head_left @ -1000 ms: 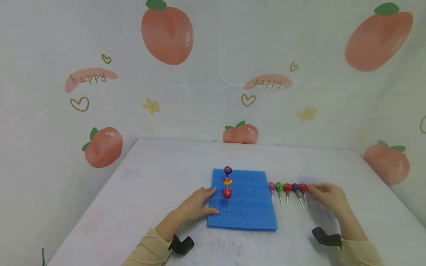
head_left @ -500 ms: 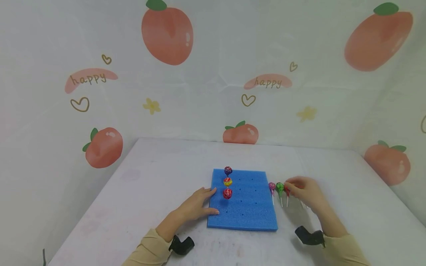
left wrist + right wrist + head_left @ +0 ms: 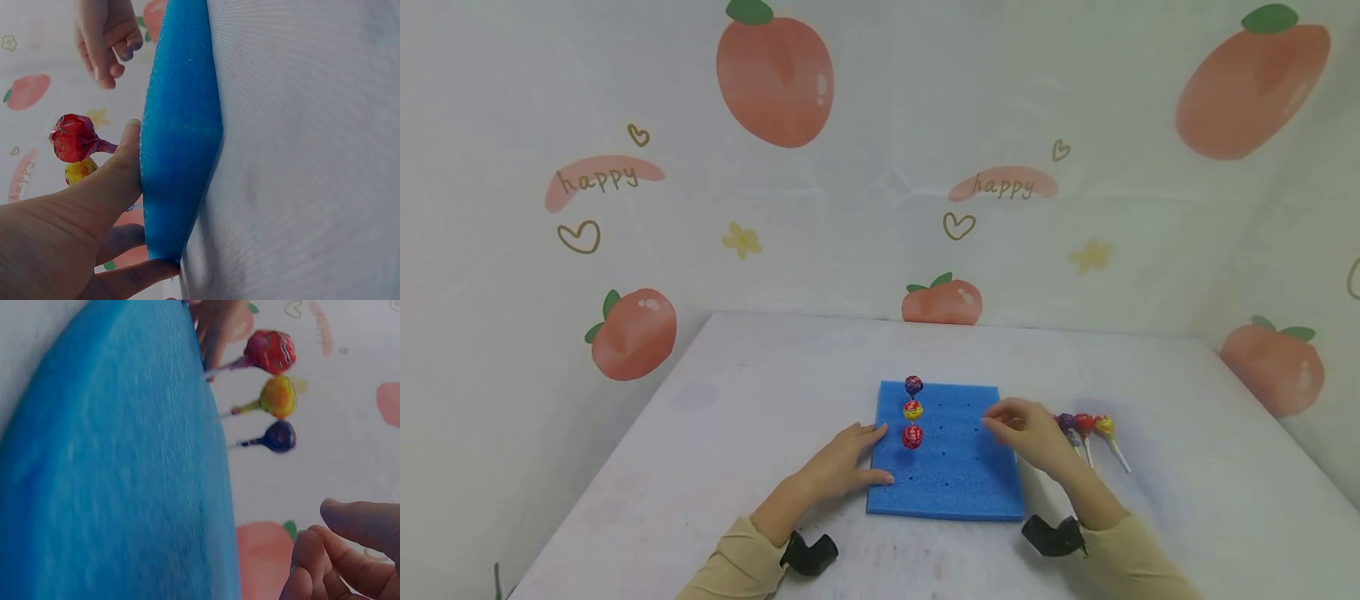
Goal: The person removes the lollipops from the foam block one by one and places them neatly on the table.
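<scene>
A blue foam board [image 3: 958,498] is being supported flat by the white table [image 3: 790,358]; directions are being read from the board's middle, with twelve o'clock pointing away from the person. At nine o'clock, the edge is being touched by the left hand [image 3: 842,463], its thumb being rested toward eight and its fingertips between nine and ten. Nothing is being clenched there; presumably the foam is being braced against sliding.

Between nine and eleven o'clock, three lollipops are being held upright in a line: a red lollipop [image 3: 912,437] nearest, a yellow lollipop [image 3: 913,410] behind it, a dark purple lollipop [image 3: 913,385] farthest. Their sticks are being gripped by the foam, so the wrapped heads are being carried clear of its surface. Small holes [image 3: 943,454] are being left unfilled elsewhere, apparently being spaced so that crowding is being avoided.

Near three o'clock, the right hand [image 3: 1028,432] is being held above the board's edge, apart from the foam. Its fingers are being loosely bent, and nothing is being seen between thumb and forefinger, so it is being judged released. Farther out at three, a loose purple lollipop [image 3: 1067,422], a loose red lollipop [image 3: 1084,423] and a loose yellow lollipop [image 3: 1104,426] are being borne by the table, heads being pointed toward twelve, probably for easy picking.
</scene>
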Motion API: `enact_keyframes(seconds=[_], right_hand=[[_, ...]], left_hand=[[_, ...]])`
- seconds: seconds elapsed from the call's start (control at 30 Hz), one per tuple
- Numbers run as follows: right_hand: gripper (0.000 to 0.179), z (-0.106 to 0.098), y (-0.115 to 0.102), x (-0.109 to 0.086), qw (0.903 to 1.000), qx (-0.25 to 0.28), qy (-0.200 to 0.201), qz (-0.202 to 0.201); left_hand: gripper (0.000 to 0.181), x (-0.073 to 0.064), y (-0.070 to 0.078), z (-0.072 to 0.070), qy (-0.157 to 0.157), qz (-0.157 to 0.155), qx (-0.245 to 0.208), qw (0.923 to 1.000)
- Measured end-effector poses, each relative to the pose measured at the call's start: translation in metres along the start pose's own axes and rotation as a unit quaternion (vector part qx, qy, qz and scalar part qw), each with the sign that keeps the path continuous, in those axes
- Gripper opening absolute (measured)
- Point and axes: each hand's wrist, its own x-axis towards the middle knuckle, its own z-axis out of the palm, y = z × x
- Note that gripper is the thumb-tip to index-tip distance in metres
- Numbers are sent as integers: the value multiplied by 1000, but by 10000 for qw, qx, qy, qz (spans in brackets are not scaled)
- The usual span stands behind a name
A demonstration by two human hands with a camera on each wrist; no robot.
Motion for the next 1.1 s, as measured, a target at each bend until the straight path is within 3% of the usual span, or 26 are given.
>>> enact_keyframes(seconds=[0.33, 0.67, 1.1], right_hand=[[23, 30, -18, 8, 9972, -234, -455, -540], [23, 52, -22, 14, 9881, -134, -911, -1229], [28, 69, -28, 16, 9863, -47, -1218, -1112]], left_hand=[[77, 1, -2, 0, -8, -61, -23, 10000], [77, 2, -2, 0, -1, -18, 25, 10000], [76, 3, -3, 0, 8, 43, 62, 10000]])
